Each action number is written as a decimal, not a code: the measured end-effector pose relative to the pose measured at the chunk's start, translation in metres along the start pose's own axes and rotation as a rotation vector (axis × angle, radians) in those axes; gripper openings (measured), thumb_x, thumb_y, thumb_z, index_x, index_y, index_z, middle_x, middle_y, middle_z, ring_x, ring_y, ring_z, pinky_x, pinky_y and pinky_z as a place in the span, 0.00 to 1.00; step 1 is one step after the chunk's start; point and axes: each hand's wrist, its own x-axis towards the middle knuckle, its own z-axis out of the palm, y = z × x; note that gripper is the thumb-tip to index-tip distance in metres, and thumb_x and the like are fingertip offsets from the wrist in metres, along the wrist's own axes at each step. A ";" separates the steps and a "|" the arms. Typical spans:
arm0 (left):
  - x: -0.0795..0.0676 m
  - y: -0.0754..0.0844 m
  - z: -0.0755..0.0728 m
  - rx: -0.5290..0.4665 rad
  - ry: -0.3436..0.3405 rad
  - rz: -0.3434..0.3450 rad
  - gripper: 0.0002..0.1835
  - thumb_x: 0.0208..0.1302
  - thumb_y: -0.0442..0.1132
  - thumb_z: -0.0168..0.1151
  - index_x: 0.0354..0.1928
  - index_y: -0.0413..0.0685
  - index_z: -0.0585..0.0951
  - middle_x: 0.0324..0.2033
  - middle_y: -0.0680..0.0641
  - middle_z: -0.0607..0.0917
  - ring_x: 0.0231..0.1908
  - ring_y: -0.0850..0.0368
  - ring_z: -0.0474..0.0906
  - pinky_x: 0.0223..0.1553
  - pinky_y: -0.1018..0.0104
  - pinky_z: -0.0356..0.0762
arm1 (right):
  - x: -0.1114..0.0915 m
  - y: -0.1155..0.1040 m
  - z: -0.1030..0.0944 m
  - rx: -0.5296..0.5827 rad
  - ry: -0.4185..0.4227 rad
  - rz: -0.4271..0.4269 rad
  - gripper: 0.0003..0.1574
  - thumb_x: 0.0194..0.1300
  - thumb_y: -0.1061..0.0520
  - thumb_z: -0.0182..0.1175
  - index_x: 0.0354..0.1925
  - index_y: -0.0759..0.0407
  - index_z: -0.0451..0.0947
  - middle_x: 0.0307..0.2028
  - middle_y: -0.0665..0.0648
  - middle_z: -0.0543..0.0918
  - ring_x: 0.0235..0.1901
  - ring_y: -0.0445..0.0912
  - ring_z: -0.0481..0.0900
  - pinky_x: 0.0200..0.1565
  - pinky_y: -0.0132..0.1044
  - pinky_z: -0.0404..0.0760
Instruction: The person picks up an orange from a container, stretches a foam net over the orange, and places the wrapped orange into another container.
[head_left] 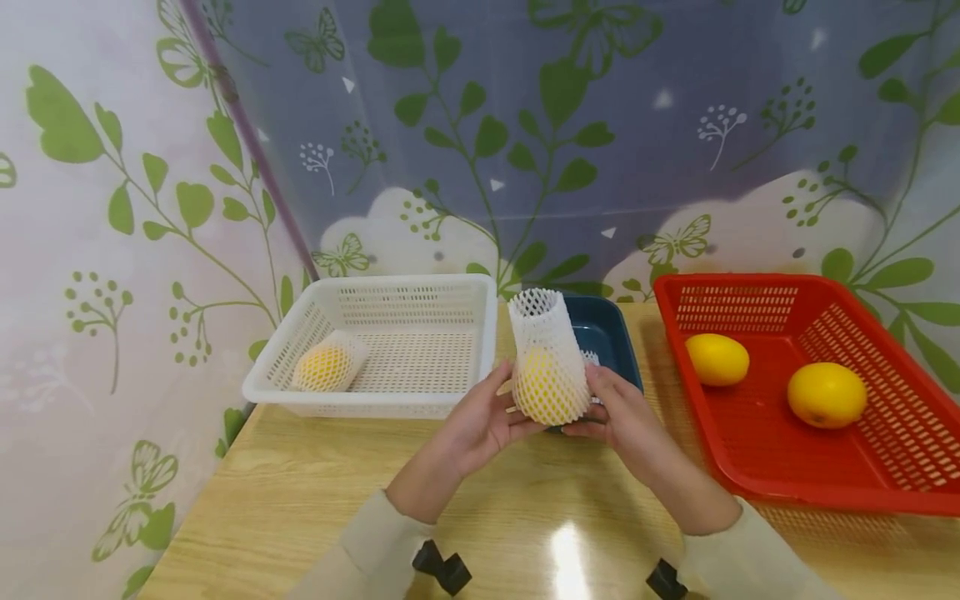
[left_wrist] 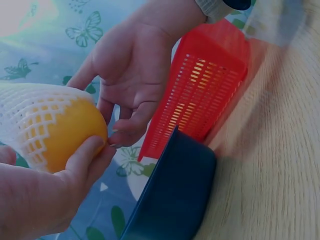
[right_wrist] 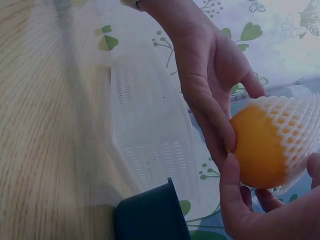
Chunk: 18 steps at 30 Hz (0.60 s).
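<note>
Both hands hold a yellow fruit (head_left: 546,387) inside a white foam net sleeve (head_left: 555,332), above the table. My left hand (head_left: 480,427) grips its left side, and my right hand (head_left: 628,421) grips the right side, fingers reaching under the base. The sleeve's mouth stands open at the top, above the fruit. In the left wrist view the fruit's rounded end (left_wrist: 85,127) is bare beyond the net's edge, with thumb and fingers on it. The right wrist view shows this bare end (right_wrist: 255,145) between both hands' fingertips.
To the left stands a white basket (head_left: 420,398) holding a netted yellow fruit (head_left: 327,367). A dark blue tray (head_left: 611,333), partly hidden, sits behind the hands with some white netting. At the right, a red basket (head_left: 765,454) holds two bare yellow fruits (head_left: 827,395). A patterned curtain hangs behind.
</note>
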 end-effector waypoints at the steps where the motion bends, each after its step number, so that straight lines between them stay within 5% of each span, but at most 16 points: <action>1: 0.001 0.000 0.000 0.004 -0.007 0.005 0.29 0.78 0.52 0.37 0.73 0.45 0.55 0.64 0.31 0.66 0.55 0.43 0.75 0.60 0.50 0.71 | 0.000 0.000 0.000 0.003 -0.002 0.002 0.39 0.77 0.41 0.39 0.71 0.68 0.52 0.55 0.62 0.72 0.43 0.42 0.80 0.46 0.39 0.83; 11: 0.007 0.003 0.002 0.030 -0.027 0.060 0.28 0.77 0.49 0.41 0.72 0.45 0.54 0.63 0.35 0.67 0.51 0.47 0.75 0.59 0.51 0.72 | 0.009 -0.007 -0.004 0.103 -0.034 0.024 0.37 0.76 0.42 0.43 0.68 0.68 0.56 0.47 0.53 0.75 0.42 0.44 0.82 0.47 0.43 0.83; 18: 0.011 0.007 0.001 0.027 -0.035 0.078 0.28 0.77 0.49 0.42 0.72 0.46 0.55 0.61 0.37 0.69 0.51 0.48 0.75 0.58 0.52 0.73 | 0.013 -0.009 -0.008 0.178 -0.045 0.005 0.20 0.76 0.44 0.46 0.57 0.52 0.69 0.46 0.51 0.77 0.41 0.45 0.83 0.46 0.41 0.83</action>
